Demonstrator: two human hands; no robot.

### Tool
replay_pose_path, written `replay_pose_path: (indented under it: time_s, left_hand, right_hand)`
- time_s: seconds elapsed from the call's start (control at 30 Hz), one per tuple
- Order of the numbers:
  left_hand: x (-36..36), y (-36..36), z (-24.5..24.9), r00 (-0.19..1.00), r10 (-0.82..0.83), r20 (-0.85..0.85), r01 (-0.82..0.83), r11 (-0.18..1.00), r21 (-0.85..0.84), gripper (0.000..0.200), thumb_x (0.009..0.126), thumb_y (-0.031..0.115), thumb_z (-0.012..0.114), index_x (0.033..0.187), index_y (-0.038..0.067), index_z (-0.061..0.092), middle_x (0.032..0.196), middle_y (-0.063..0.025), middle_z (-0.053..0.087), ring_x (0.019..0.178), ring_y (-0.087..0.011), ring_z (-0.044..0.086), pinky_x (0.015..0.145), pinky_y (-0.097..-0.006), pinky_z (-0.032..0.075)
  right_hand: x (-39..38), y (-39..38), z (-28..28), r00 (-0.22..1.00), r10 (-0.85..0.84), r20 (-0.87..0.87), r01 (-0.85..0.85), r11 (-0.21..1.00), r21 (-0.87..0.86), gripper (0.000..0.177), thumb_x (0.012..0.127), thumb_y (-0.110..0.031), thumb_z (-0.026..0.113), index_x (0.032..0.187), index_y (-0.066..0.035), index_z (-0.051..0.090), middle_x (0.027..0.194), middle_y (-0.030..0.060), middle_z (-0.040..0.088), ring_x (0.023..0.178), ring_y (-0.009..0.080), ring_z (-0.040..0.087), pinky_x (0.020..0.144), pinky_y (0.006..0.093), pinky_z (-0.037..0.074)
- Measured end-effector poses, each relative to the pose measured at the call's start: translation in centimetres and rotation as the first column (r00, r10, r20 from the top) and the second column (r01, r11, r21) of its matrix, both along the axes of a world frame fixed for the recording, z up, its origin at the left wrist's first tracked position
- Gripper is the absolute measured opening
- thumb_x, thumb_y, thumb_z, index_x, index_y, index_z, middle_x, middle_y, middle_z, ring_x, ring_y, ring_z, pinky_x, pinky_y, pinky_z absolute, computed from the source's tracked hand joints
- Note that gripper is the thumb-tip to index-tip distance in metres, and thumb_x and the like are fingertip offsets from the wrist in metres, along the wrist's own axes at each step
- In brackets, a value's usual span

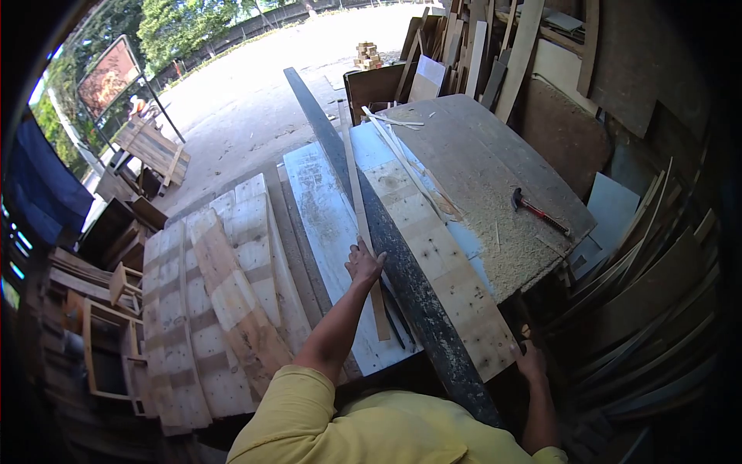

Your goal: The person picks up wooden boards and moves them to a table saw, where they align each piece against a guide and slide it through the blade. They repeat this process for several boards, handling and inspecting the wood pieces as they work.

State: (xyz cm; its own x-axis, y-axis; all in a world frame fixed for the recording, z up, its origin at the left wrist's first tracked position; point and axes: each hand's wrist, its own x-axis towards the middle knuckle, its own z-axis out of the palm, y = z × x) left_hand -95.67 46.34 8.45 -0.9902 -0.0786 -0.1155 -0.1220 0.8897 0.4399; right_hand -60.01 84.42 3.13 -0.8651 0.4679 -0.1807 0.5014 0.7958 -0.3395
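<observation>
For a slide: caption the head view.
Left hand on a thin wooden strip; right hand beside the sawdust-strewn table.

Worn workbench (479, 147), hammer (539, 210), sawdust (510, 243), thin wood strips (403, 147)

Black, dust-speckled beam (410, 286); left of it tan slat (357, 193), whitewashed board (325, 224), pale banded panels (224, 294); right of it red-handled hammer (537, 210).

We see a thin strip (358, 193) of pale bare wood, matt and smooth-sawn, beside a long plank (398, 263) whose dark surface looks rough and speckled, and a white-painted board (325, 224), scuffed and dull. The table top (479, 155) is grey weathered wood dusted with pale sawdust (518, 247); the hammer (539, 210) on it has a dark metal head and a red handle. The sleeve (309, 410) is matt yellow cloth.
</observation>
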Motion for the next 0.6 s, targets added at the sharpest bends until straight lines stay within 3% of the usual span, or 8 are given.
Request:
replay_pose_path:
  time_s: [0.03, 0.07, 0.13, 0.2, 0.3, 0.37, 0.47, 0.6]
  left_hand:
    - [-0.5, 0.0, -0.7, 1.0, 0.006, 0.023, -0.007, 1.0, 0.029, 0.089, 0.084, 0.045, 0.066, 0.149, 0.003, 0.021, 0.138, -0.0238, 0.041, 0.123, -0.0363, 0.049, 0.097, -0.0513, 0.037]
    - [-1.0, 0.1, -1.9, 1.0, 0.004, 0.026, -0.005, 0.999, 0.035, 0.089, 0.084, 0.045, 0.066, 0.149, 0.003, 0.021, 0.138, -0.0238, 0.041, 0.123, -0.0363, 0.049, 0.097, -0.0513, 0.037]
    - [-1.9, 0.2, -4.3, 0.991, 0.108, 0.079, -0.122, 0.972, 0.198, 0.083, 0.085, 0.039, 0.065, 0.148, 0.003, 0.023, 0.137, -0.0232, 0.043, 0.124, -0.038, 0.049, 0.099, -0.0526, 0.037]
    - [-1.8, 0.7, -4.7, 0.987, 0.104, 0.12, -0.133, 0.955, 0.265, 0.076, 0.088, 0.035, 0.063, 0.146, 0.004, 0.025, 0.136, -0.0227, 0.046, 0.125, -0.0386, 0.049, 0.102, -0.0539, 0.035]
    - [-1.1, 1.6, -3.9, 0.988, 0.148, 0.031, -0.151, 0.947, 0.282, 0.06, 0.089, 0.033, 0.062, 0.137, 0.006, 0.038, 0.126, -0.021, 0.056, 0.117, -0.0381, 0.056, 0.098, -0.0498, 0.041]
    - [-1.3, 1.6, -3.9, 0.965, 0.245, 0.092, -0.259, 0.855, 0.449, 0.042, 0.089, 0.032, 0.063, 0.12, 0.005, 0.053, 0.109, -0.0202, 0.066, 0.103, -0.0372, 0.063, 0.09, -0.0454, 0.048]
    - [-1.1, 1.0, -4.9, 0.95, 0.307, 0.064, -0.299, 0.823, 0.483, 0.035, 0.086, 0.032, 0.068, 0.107, 0.004, 0.061, 0.098, -0.016, 0.07, 0.096, -0.0343, 0.066, 0.085, -0.0413, 0.05]
    - [-0.7, -0.7, -2.3, 0.993, 0.086, 0.086, -0.108, 0.947, 0.304, 0.033, 0.084, 0.029, 0.072, 0.099, 0.001, 0.063, 0.091, -0.0158, 0.07, 0.082, -0.0289, 0.069, 0.074, -0.04, 0.052]
  right_hand:
    - [0.2, -0.2, 0.1, 0.996, -0.062, -0.057, 0.05, 0.98, -0.193, 0.042, 0.09, -0.034, 0.062, 0.118, -0.003, 0.058, 0.076, 0.0144, 0.063, 0.064, 0.0294, 0.064, 0.062, 0.0402, 0.053]
    - [0.5, -0.5, 0.1, 0.996, -0.064, -0.054, 0.053, 0.981, -0.187, 0.042, 0.09, -0.034, 0.062, 0.118, -0.003, 0.058, 0.076, 0.0144, 0.063, 0.064, 0.0294, 0.064, 0.062, 0.0402, 0.053]
    - [0.4, -2.2, 2.6, 0.945, -0.327, 0.025, 0.273, 0.741, -0.613, 0.036, 0.093, -0.019, 0.06, 0.125, -0.004, 0.053, 0.066, 0.008, 0.059, 0.048, 0.0169, 0.055, 0.045, 0.0302, 0.046]
    - [0.6, -1.9, 2.3, 0.94, -0.341, 0.003, 0.255, 0.699, -0.668, 0.037, 0.094, -0.016, 0.058, 0.128, -0.006, 0.05, 0.066, 0.0066, 0.058, 0.047, 0.0137, 0.054, 0.042, 0.0279, 0.044]
    - [1.2, -1.6, 1.5, 0.938, -0.345, -0.028, 0.211, 0.633, -0.744, 0.037, 0.095, -0.013, 0.057, 0.13, -0.007, 0.049, 0.066, 0.0051, 0.058, 0.045, 0.0105, 0.052, 0.04, 0.0252, 0.041]
    - [1.1, -1.4, 0.9, 0.943, -0.331, -0.034, 0.188, 0.616, -0.765, 0.036, 0.094, -0.013, 0.058, 0.129, -0.006, 0.05, 0.065, 0.005, 0.059, 0.045, 0.0106, 0.052, 0.04, 0.0248, 0.042]
    - [1.0, -1.7, 2.0, 0.935, -0.352, -0.048, 0.177, 0.58, -0.795, 0.033, 0.094, -0.012, 0.059, 0.126, -0.004, 0.054, 0.065, 0.0052, 0.06, 0.045, 0.0102, 0.052, 0.04, 0.0239, 0.041]
    - [-0.5, -2.2, 2.0, 0.917, -0.397, -0.041, 0.201, 0.549, -0.811, 0.034, 0.093, -0.011, 0.06, 0.125, -0.001, 0.056, 0.064, 0.0068, 0.06, 0.044, 0.0112, 0.053, 0.039, 0.0242, 0.042]
